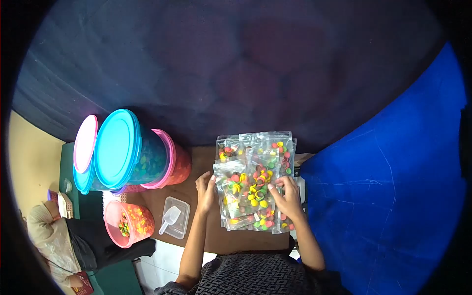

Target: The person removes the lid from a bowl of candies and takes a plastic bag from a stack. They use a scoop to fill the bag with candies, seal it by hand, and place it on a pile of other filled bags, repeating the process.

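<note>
Clear zip bags filled with round red, yellow, green and brown candies lie in an overlapping pile on the brown table. My left hand is at the pile's left edge, thumb by the bag rim and fingers apart from it. On the right side, my right hand rests against the bags, its thumb stretched over one and its fingers spread along the edge. Neither hand visibly grips a bag.
Left on the brown table stand large lidded tubs, one with a blue lid. An open pink tub holds candies. A white scoop lies in a clear plastic tray. Another person sits at far left.
</note>
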`<state>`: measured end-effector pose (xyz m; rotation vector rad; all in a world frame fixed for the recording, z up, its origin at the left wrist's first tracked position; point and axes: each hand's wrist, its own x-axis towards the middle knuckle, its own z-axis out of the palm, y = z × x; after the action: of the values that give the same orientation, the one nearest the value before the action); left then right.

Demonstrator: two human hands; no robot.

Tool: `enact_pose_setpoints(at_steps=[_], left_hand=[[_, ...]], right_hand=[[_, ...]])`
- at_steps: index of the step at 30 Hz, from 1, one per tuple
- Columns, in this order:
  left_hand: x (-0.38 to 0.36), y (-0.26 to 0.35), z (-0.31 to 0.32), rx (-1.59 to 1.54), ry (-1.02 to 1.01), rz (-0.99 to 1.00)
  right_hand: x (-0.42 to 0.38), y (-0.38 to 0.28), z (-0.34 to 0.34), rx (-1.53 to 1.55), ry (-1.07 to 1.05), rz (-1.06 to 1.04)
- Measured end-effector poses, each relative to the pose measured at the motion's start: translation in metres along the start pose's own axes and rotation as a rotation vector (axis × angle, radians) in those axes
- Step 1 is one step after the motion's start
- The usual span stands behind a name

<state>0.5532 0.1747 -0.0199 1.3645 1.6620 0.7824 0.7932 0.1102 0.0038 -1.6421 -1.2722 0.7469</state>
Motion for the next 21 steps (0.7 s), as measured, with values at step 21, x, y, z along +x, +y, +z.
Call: enact_pose_setpoints(at_steps=[21], left_hand=[[0.006,-0.064,0.019,-0.835,-0.556,-0.432]], right_hand=[[0.005,0.074,-0.014,0.541,-0.210,0.672]])
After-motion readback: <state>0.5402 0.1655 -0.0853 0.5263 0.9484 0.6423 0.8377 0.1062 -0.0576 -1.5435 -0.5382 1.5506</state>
